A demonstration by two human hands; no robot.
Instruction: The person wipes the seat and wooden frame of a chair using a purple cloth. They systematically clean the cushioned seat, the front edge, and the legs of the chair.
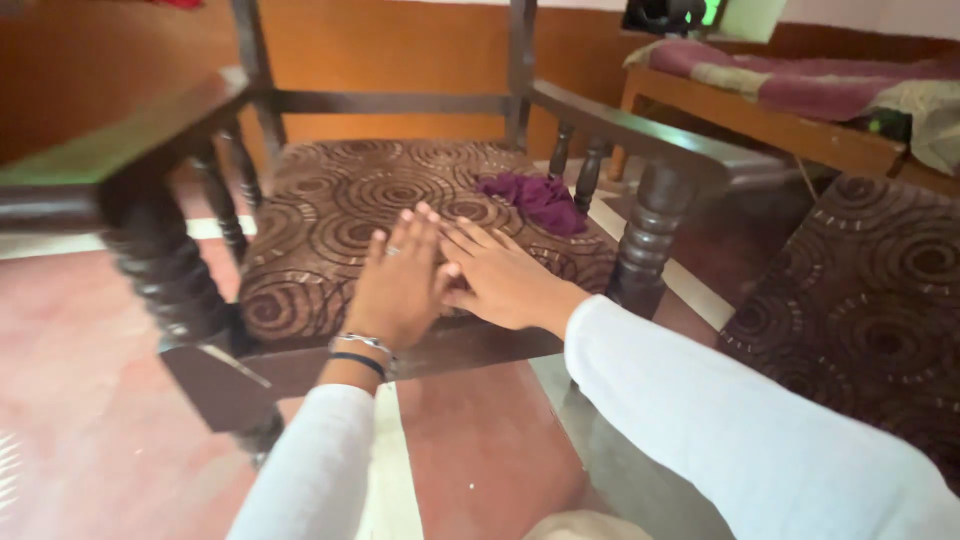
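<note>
Wooden armchair [640,130], dark turned posts, seat cushion [330,210] brown with spiral pattern; purple cloth [535,198] crumpled on the cushion's far right part, near the armrest; left hand [398,285] flat, fingers spread open, palm down on the cushion's front, gripping nothing; right hand [500,275] likewise open and flat, touching the left at the thumb side; second patterned cushion [870,300] at right; bed [800,100] with maroon cover behind.
</note>
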